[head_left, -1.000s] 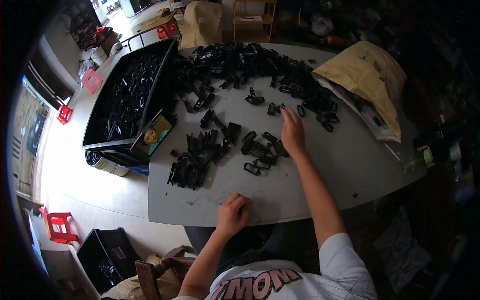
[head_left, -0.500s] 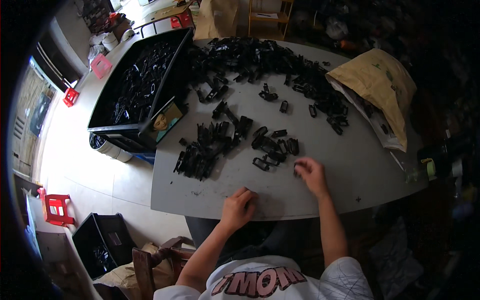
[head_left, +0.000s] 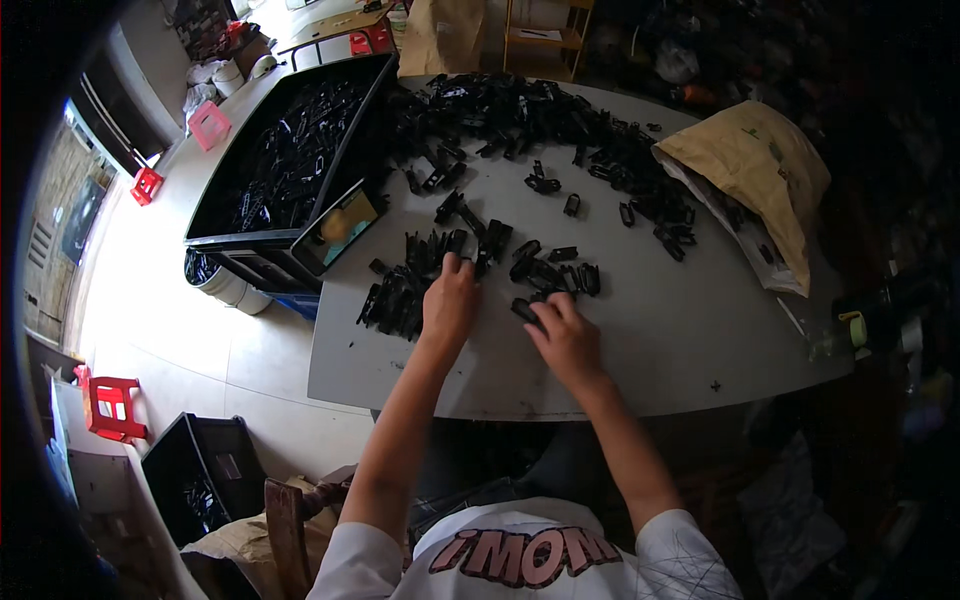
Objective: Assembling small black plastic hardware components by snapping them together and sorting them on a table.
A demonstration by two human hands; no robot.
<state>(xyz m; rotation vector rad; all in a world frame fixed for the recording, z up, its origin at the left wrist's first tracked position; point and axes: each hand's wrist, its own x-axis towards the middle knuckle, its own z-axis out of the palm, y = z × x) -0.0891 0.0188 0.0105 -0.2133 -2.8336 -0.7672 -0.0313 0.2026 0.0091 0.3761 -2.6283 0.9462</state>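
Note:
My left hand (head_left: pixel 452 300) reaches into the left heap of small black frame-shaped parts (head_left: pixel 395 305), fingers pressed together at a black part (head_left: pixel 456 240) on the heap's right side. The fingers partly hide their grip. Close to it on the right, my right hand (head_left: pixel 570 340) is closed, thumb and fingertips on a small black hollow part (head_left: pixel 523 310) at the near edge of a smaller cluster (head_left: pixel 555 272). All of these lie on the grey tabletop (head_left: pixel 680 340).
A long heap of black parts (head_left: pixel 510 105) covers the table's far side. At the left stands a large black crate (head_left: pixel 285 240) of parts, a phone-like screen (head_left: pixel 340 228) leaning on it. A brown paper sack (head_left: pixel 755 160) lies at the right edge. Another black crate (head_left: pixel 225 445) sits on the floor.
My left hand has moved from the table's front edge forward to the left heap. The right hand has shifted left and slightly forward to a part by the smaller cluster.

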